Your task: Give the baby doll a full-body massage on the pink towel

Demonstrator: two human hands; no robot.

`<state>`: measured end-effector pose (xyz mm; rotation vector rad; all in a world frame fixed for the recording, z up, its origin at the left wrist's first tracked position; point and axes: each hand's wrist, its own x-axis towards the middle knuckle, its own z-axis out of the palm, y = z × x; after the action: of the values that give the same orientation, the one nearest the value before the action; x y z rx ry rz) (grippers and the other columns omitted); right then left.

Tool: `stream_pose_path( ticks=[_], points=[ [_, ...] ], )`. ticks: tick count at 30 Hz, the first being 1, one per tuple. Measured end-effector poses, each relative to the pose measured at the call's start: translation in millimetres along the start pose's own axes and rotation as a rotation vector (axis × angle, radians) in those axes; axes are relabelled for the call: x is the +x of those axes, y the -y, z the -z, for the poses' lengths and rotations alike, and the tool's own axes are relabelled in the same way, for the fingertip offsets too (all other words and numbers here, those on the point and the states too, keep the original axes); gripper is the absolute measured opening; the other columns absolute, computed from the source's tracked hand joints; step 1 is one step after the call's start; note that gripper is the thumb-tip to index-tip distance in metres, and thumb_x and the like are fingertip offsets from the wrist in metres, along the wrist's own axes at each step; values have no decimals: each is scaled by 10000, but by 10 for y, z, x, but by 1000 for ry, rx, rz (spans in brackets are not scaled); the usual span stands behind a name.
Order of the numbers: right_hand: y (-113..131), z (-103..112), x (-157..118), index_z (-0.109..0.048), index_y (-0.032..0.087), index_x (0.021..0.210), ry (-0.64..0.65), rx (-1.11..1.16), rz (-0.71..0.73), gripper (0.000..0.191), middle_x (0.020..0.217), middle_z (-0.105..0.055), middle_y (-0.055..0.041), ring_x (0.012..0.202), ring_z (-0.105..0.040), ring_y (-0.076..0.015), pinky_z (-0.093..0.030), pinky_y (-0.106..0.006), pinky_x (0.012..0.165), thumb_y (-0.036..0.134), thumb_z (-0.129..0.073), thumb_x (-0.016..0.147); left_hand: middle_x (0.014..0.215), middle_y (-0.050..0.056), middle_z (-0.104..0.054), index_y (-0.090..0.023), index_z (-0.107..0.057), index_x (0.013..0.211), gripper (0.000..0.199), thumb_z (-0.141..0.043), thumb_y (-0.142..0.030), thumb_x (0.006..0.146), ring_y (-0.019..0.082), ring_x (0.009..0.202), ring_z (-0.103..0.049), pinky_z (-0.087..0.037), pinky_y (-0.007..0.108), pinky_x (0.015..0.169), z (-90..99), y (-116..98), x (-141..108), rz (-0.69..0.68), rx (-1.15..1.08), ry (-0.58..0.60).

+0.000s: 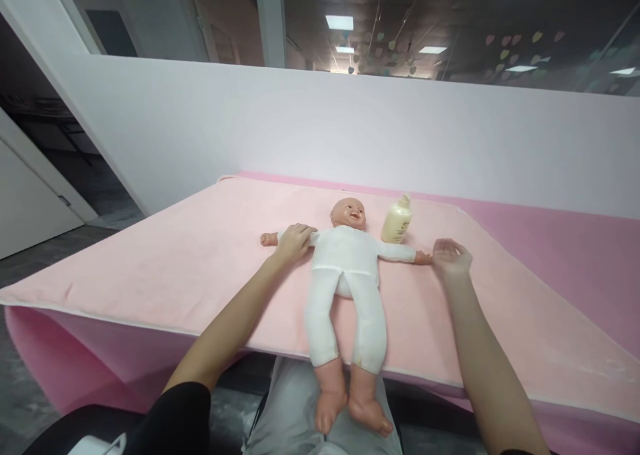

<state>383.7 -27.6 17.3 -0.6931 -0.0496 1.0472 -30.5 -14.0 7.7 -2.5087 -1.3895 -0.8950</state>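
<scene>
A baby doll (pixel 345 255) with a white cloth body lies on its back on the pink padded mat (pixel 200 268). Its bare feet hang past the front edge, over my lap. My left hand (pixel 295 243) rests across the doll's arm on the left, its fingers curled over the sleeve near the shoulder. Beside the doll's other hand is my right hand (pixel 451 256), palm turned up, fingers apart and loosely bent, slightly blurred. Whether it touches the doll's fingers I cannot tell. A pale yellow pump bottle (pixel 397 222) stands upright near the doll's head.
Behind the mat rises a white wall (pixel 320 122) with windows above it. Pink cloth (pixel 575 262) shows under the mat along the right and hangs down at the front. A doorway and a white door (pixel 35 195) are at the far left.
</scene>
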Motion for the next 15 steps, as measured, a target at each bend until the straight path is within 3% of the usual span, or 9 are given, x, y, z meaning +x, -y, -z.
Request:
stream_pose_path(
  ticks=[2, 4, 6, 8, 11, 15],
  points=[
    [-96, -144, -185, -508, 171, 793, 162, -196, -92, 123, 625, -564, 25, 520, -566, -55, -522, -150, 536, 76, -435, 764, 1039, 94, -651, -164, -619, 1052, 306, -431, -115, 816, 247, 991, -561, -408, 403, 896, 157, -247, -60, -39, -74, -45],
    [-255, -256, -388, -544, 151, 843, 336, -529, -196, 64, 616, -594, 3, 483, -563, -74, -498, -162, 472, 143, -504, 794, 1041, 79, -651, -180, -609, 1064, 281, -434, -140, 848, 223, 983, -571, -428, 387, 890, 358, -615, -262, -61, -230, -118],
    [-443, -299, -556, -554, 133, 924, 454, -892, -291, 210, 626, -627, -40, 467, -581, -130, -487, -221, 409, 296, -589, 796, 1045, 75, -647, -183, -591, 1073, 253, -445, -158, 869, 196, 987, -581, -455, 349, 879, 529, -1066, -619, -18, -425, -235],
    [-609, -279, -654, -538, 111, 1024, 534, -1114, -344, 393, 626, -641, -71, 439, -582, -162, -490, -270, 385, 430, -586, 799, 965, 69, -659, -178, -594, 994, 200, -458, -125, 858, 176, 940, -603, -488, 307, 825, 595, -1522, -1072, 15, -563, -357],
    [-741, -205, -674, -433, 142, 1224, 582, -1212, -277, 525, 628, -647, -53, 444, -598, -168, -513, -290, 403, 462, -550, 824, 894, 38, -680, -201, -611, 947, 221, -490, -76, 809, 164, 905, -631, -485, 317, 894, 467, -2040, -1707, 4, -473, -415],
    [-712, -153, -599, -338, 167, 1314, 487, -1202, -183, 593, 707, -681, -89, 541, -650, -194, -552, -322, 486, 528, -460, 860, 931, 16, -697, -260, -660, 936, 298, -519, -48, 780, 168, 976, -636, -379, 392, 1060, 163, -2300, -2161, -29, -179, -476]
  ],
)
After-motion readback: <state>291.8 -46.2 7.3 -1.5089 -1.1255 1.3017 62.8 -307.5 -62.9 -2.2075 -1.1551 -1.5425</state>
